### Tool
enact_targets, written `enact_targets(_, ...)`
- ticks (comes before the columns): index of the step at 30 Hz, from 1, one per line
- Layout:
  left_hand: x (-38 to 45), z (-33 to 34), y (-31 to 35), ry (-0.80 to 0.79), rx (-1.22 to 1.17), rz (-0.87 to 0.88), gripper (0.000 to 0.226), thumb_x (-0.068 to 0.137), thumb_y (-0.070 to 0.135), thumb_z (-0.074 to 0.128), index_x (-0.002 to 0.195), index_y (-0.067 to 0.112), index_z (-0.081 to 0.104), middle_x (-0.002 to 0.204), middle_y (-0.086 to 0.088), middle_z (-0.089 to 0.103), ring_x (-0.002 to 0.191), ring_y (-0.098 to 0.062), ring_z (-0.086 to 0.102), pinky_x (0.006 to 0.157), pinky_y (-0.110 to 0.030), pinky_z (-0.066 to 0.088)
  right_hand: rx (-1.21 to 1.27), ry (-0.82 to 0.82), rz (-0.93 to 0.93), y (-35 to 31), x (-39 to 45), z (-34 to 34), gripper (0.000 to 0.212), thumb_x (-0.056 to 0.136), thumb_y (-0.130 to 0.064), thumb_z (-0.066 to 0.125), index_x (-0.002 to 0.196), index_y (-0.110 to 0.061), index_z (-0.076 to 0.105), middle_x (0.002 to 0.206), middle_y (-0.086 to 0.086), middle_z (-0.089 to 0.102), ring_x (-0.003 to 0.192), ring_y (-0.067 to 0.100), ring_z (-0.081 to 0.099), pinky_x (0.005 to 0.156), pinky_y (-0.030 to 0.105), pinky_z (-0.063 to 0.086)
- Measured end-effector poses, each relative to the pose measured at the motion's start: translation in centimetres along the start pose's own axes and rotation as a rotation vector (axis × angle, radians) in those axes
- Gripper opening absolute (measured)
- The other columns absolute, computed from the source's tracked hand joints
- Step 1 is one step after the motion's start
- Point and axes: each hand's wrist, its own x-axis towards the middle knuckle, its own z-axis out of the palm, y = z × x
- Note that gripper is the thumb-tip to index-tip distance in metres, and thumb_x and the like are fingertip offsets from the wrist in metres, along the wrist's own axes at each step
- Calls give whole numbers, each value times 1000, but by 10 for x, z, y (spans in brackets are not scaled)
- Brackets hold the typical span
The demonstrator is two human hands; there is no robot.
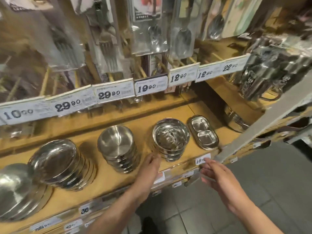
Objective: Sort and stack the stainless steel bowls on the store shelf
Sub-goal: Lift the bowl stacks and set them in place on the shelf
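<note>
Four bowl stacks (pixel 116 147) and a two-well dish (pixel 203 132) stand in a row on the wooden shelf (pixel 94 186), with bare wood between stacks and in front, up to the shelf's front edge. The left hand (pixel 150 164) lies on the shelf, fingers straight, tips at the foot of the rightmost stack (pixel 170 139). The right hand (pixel 213 173) hovers off the front edge, fingers loosely spread, holding nothing. Price tags (pixel 109 94) above read 29.90, 19.90, 12.90, 22.90; an edge tag (pixel 84 210) reads 38.
</note>
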Motion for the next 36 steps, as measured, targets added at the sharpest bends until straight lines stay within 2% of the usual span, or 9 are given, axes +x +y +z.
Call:
enact_targets(3,13,16,13,-1,-160,-49,37,102,52,40,137,40,36,140,1,45,131,-21,49,80,-27,54,48,-65,61,-16,29,4,42,99,-46,55,135,-23,60,128,0,61,121,22,58,93,45,57)
enact_targets(6,28,27,8,29,-236,-21,53,98,64,35,145,40,34,141,8,45,121,-17,51,95,-44,53,95,-199,107,-28,58,22,36,94,-60,54,129,-50,54,123,-13,59,109,11,62,98,58,53)
enact_targets(9,45,37,4,131,-296,18,56,101,61,35,144,29,46,145,-3,54,132,-29,52,103,-56,49,59,-327,73,-35,86,42,37,94,-63,50,128,-52,55,127,-21,60,113,6,60,99,56,53)
enact_targets(13,65,42,11,297,-379,15,42,102,55,39,123,28,64,124,-1,68,114,-20,62,78,-34,57,-20,-434,14,-47,118,58,33,96,-63,46,123,-54,61,128,-18,66,123,12,59,95,53,56)
enact_targets(16,84,44,23,382,-424,36,46,101,57,41,123,27,67,120,2,73,115,-18,64,78,-31,57,-102,-514,2,-60,147,70,46,97,-66,44,134,-43,57,139,-8,61,131,22,55,99,54,53)
enact_targets(23,127,43,48,498,-530,60,41,103,55,37,113,32,70,91,22,76,101,-1,63,87,-31,55,-187,-544,-6,-96,192,110,27,94,-68,45,91,-57,70,100,-17,76,113,18,65,92,49,57)
enact_targets(27,136,39,46,592,-580,86,42,101,56,39,109,31,72,90,19,77,98,-4,66,83,-30,55,-212,-581,14,-99,202,125,27,94,-65,49,79,-59,70,109,-11,69,112,21,63,90,47,58)
enact_targets(31,141,35,38,686,-605,182,42,104,53,36,104,34,73,98,19,77,91,3,71,84,-31,52,-221,-605,34,-98,206,143,23,93,-64,52,91,-51,70,108,-14,71,113,19,62,85,44,58)
enact_targets(36,144,37,31,752,-643,244,44,106,49,31,126,30,65,124,7,71,118,-10,62,110,-43,45,-238,-635,9,-95,210,157,22,89,-63,57,79,-53,74,87,-22,75,109,15,63,81,44,57)
